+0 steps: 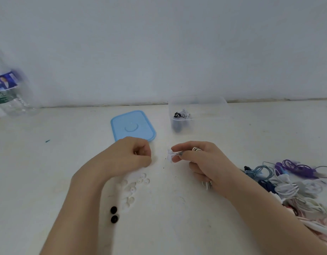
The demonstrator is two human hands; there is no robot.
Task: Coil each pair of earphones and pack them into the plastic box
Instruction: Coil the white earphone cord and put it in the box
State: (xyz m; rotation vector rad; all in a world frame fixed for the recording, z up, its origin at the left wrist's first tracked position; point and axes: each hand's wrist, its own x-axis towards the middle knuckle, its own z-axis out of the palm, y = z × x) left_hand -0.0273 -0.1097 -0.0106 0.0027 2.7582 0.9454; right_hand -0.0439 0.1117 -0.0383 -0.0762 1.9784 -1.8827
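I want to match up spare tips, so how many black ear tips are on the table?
2. Both black ear tips lie near the left forearm: one just above the other, below the white ear tips. More may be hidden under the arms.

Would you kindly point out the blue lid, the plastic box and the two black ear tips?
blue lid (133,126): head view, middle of its top.
plastic box (210,115): head view, clear front wall.
black ear tips (114,210): head view, upper tip.

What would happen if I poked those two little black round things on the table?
The two black ear tips look small and rounded, so they would probably skid or roll away. They seem very light, likely soft rubber, so a poke shouldn't break them.
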